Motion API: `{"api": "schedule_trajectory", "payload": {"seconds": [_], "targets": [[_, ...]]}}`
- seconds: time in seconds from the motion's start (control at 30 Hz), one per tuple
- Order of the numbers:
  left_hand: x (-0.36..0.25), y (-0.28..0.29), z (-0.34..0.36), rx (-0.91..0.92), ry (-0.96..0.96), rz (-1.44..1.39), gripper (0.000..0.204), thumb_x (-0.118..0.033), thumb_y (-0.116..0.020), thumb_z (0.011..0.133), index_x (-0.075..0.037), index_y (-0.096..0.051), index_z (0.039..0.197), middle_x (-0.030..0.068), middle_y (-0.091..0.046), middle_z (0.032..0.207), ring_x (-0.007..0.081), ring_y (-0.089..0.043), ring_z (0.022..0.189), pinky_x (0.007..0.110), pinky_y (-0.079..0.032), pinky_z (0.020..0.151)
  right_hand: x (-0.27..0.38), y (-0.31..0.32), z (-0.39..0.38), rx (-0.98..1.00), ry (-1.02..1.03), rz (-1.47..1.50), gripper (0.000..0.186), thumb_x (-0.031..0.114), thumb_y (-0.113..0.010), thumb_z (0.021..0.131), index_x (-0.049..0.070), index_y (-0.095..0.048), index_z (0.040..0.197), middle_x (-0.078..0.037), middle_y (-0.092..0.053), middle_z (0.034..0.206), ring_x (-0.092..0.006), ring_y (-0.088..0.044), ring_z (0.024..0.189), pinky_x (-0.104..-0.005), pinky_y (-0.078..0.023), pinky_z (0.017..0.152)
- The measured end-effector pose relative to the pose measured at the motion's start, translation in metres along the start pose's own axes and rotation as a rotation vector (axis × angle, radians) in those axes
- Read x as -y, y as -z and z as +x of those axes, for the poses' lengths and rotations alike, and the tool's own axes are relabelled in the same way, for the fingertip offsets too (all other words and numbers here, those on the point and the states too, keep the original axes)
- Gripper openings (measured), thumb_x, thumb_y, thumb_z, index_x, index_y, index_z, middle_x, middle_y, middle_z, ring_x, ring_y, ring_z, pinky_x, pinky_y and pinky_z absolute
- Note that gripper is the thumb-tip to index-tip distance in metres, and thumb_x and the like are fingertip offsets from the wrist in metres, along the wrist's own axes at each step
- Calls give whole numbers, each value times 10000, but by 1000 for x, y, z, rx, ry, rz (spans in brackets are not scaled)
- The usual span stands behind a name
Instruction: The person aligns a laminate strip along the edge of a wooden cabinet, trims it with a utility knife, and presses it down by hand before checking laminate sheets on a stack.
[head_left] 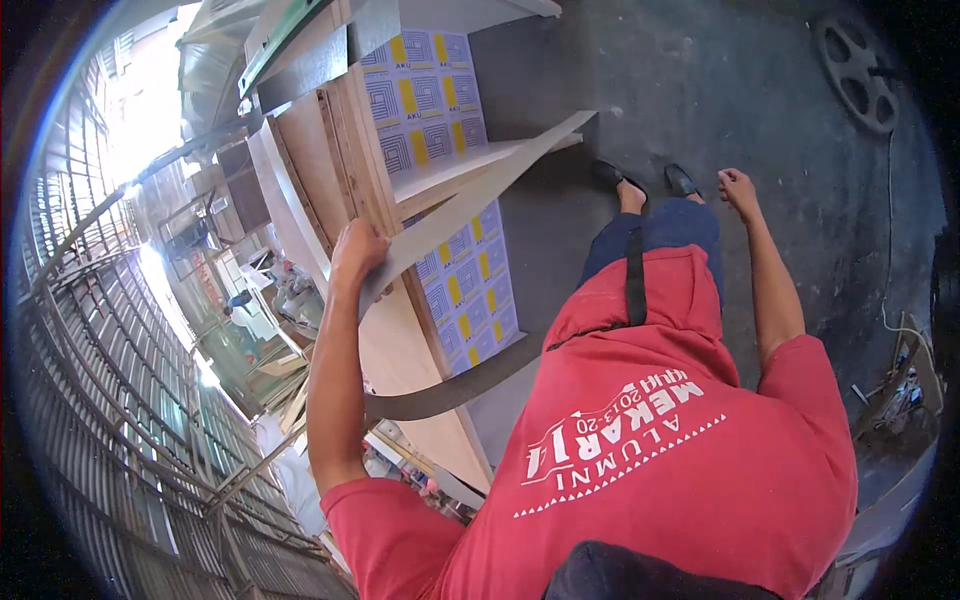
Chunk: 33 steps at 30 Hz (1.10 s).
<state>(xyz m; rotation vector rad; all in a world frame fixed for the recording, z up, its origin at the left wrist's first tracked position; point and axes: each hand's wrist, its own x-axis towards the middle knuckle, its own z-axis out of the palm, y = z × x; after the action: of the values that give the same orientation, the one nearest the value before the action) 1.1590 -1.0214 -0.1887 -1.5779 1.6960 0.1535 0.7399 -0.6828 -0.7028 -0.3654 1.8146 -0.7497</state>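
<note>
My left hand (358, 252) is closed at the wooden edge of an unfinished cabinet (375, 160), gripping a long pale strip of edging (480, 195). From the hand the strip slants across the cabinet's front to a pointed free end. Lower down, a darker curved band (450, 392) crosses the cabinet; whether it belongs to the same strip I cannot tell. My right hand (737, 192) hangs out to the right, away from the cabinet, its fingers curled together. Anything small inside them is hidden.
Patterned white, blue and yellow sheets (465, 285) line the cabinet's compartments. Dark grey floor (640, 60) lies ahead, with a spoked wheel-shaped object (856, 75) at far right. A bin of scraps (908, 385) stands at right. Wood pieces and slatted walling (130, 400) fill the left.
</note>
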Motion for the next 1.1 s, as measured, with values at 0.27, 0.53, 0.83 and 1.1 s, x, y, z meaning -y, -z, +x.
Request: {"api": "schedule_trajectory", "payload": {"seconds": [0.27, 0.53, 0.83, 1.1], "targets": [[-14, 6, -12, -14, -94, -12, 229, -165, -681, 724, 62, -667, 746, 291, -642, 769, 409, -674, 785, 473, -513, 746, -10, 16, 1, -65, -89, 12, 320, 356, -603, 936, 77, -665, 1079, -41, -665, 806, -106, -613, 591, -258, -457, 478], [-12, 11, -12, 64, -28, -24, 240, -185, -703, 732, 51, -663, 750, 278, -655, 797, 402, -675, 808, 466, -510, 748, -2, 10, -2, -24, -74, -59, 326, 355, -603, 933, 76, -664, 1090, -43, -676, 829, -106, -613, 611, -260, -461, 483], [-6, 13, -10, 1, -47, 42, 244, -203, -706, 743, 36, -671, 777, 265, -667, 814, 395, -677, 837, 463, -511, 766, -13, -14, 7, -7, -27, 12, 324, 353, -605, 935, 77, -654, 1099, -18, -633, 773, -91, -571, 565, -254, -424, 451], [4, 16, 3, 18, -37, 32, 299, -251, -732, 758, 36, -718, 841, 222, -681, 745, 308, -697, 718, 423, -520, 710, -12, -6, 0, -18, -85, -30, 349, 374, -592, 936, 81, -648, 1117, -32, -640, 800, -108, -586, 573, -255, -420, 444]]}}
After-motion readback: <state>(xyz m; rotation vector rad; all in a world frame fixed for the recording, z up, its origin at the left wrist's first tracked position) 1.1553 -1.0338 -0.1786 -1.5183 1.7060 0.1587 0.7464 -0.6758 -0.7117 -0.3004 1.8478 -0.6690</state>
